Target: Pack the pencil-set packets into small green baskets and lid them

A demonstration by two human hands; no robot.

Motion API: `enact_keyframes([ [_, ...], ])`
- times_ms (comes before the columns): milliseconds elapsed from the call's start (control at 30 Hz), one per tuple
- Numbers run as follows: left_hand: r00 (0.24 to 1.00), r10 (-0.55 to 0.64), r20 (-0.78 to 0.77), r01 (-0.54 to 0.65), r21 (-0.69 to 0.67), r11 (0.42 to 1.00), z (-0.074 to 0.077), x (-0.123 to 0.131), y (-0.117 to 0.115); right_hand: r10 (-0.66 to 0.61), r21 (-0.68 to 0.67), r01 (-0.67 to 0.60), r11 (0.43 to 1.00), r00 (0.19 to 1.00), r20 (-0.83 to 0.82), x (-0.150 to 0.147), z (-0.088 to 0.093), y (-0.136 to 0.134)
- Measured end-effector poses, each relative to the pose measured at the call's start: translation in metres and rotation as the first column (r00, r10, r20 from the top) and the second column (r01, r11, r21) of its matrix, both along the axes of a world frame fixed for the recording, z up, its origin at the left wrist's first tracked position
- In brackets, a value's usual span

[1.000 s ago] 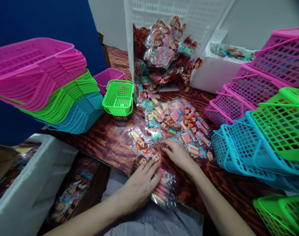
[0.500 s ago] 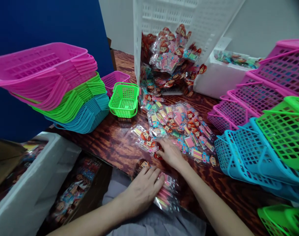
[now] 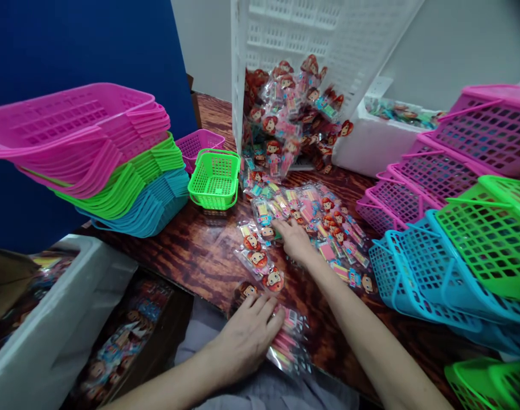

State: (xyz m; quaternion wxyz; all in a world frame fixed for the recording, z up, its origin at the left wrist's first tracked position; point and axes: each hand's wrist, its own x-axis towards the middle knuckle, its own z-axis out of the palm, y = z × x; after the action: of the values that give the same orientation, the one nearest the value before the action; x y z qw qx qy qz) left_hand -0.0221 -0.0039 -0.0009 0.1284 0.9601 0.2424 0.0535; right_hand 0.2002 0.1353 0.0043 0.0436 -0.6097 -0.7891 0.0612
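Observation:
My left hand [image 3: 252, 330] is wrapped over a stack of clear plastic packets [image 3: 287, 341] at the table's front edge; part of the stack sticks out past the edge. Each packet shows a cartoon head with red-brown hair and pastel strips. Farther in, my right hand [image 3: 294, 240] has its fingers stretched out onto the left side of a loose packet pile [image 3: 328, 213]. Its fingertips touch a packet [image 3: 268, 232], with no packet lifted. Between my hands and to the left, several packets [image 3: 256, 257] lie overlapping in a slanting row.
Nested pink, green and blue baskets [image 3: 131, 171] stand at left, near a single green basket [image 3: 215, 179] and a pink one [image 3: 200, 142]. A tipped white crate [image 3: 294, 34] spills packets behind. Filled baskets [image 3: 439, 273] are stacked at right. Foam boxes [image 3: 72, 319] [image 3: 353, 136] flank the table.
My right hand has moved away from me and slightly left, from the slanting row to the pile. A packet at the row's near end now lies uncovered. My left hand stays on its stack.

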Motion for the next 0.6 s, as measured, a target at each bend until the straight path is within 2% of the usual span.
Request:
enact_keyframes([
  [100, 1.0, 0.002, 0.0, -0.002, -0.007, 1.0, 0.001, 0.0, -0.001, 0.041, 0.001, -0.041, 0.999, 0.998, 0.044, -0.005, 0.0, 0.007],
  [333, 0.999, 0.021, 0.025, -0.021, 0.005, 1.0, 0.003, -0.001, -0.001, 0.08, 0.018, -0.081, 0.997, 0.993, 0.085, -0.01, 0.004, -0.013],
  [400, 1.0, 0.015, 0.02, -0.014, -0.007, 1.0, 0.003, -0.001, -0.001, 0.087, 0.02, -0.089, 0.996, 0.992, 0.088, -0.01, 0.008, -0.01],
  [500, 1.0, 0.009, 0.009, -0.009, -0.021, 1.0, 0.001, 0.0, -0.001, 0.138, 0.048, -0.143, 0.989, 0.985, 0.101, -0.019, 0.017, 0.013],
  [600, 1.0, 0.015, 0.0, -0.015, -0.021, 1.0, 0.001, 0.0, -0.002, 0.267, 0.099, -0.286, 0.953, 0.949, 0.166, -0.035, 0.022, 0.047],
])
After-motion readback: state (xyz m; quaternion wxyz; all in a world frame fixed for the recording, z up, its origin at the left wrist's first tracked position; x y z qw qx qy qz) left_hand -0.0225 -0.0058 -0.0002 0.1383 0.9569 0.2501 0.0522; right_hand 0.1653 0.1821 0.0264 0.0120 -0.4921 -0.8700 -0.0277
